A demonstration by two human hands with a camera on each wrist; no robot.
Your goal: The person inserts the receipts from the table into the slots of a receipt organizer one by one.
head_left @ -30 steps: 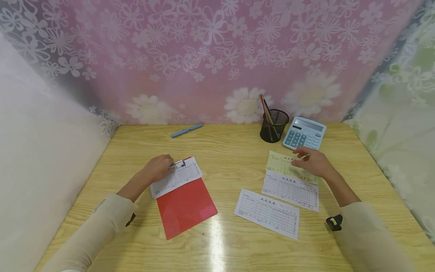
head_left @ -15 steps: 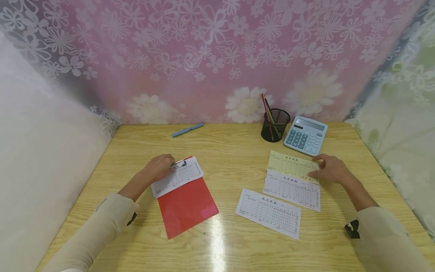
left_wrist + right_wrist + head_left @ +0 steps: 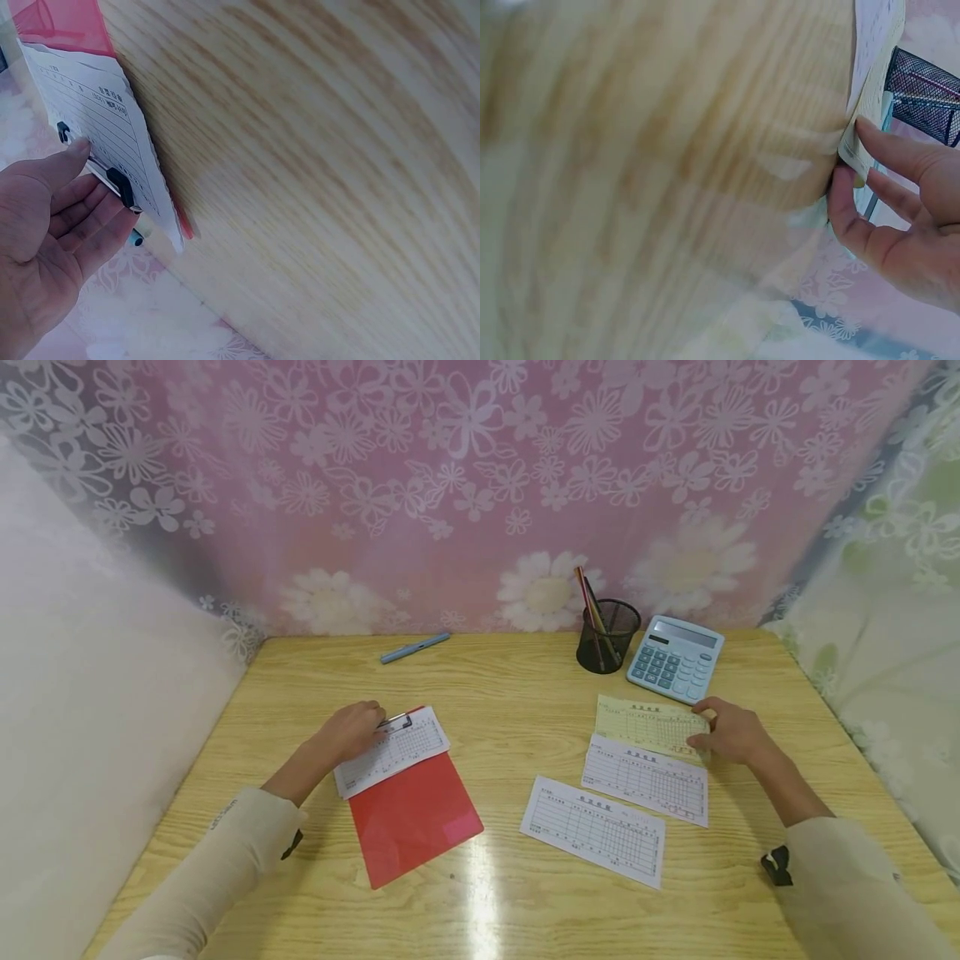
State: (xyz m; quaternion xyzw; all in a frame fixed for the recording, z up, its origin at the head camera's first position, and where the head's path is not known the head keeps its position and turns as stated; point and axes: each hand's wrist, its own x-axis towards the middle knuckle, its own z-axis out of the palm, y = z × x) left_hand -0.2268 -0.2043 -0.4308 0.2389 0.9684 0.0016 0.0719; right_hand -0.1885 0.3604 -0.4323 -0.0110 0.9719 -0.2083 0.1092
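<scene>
While the left hand (image 3: 356,730) pinches the clip (image 3: 120,186) of the red clipboard (image 3: 412,818) at that hand's right, probably for steadiness | right hand (image 3: 732,732) pinches the yellow slip (image 3: 649,725) at its left by the edge, likely for lifting

This looks like a small desk corner set up for office paperwork, shown by the printed forms on the wood-grain table (image 3: 495,718): a yellow slip (image 3: 641,723), a white slip (image 3: 596,832) and more paper on a red clipboard (image 3: 416,818). A calculator (image 3: 675,658), a black mesh cup (image 3: 600,653) of pens and a blue pen (image 3: 415,647) fit that. The pink flowered backdrop (image 3: 420,527) looks homely, so whether it stands in a home or a workplace cannot be told.
</scene>
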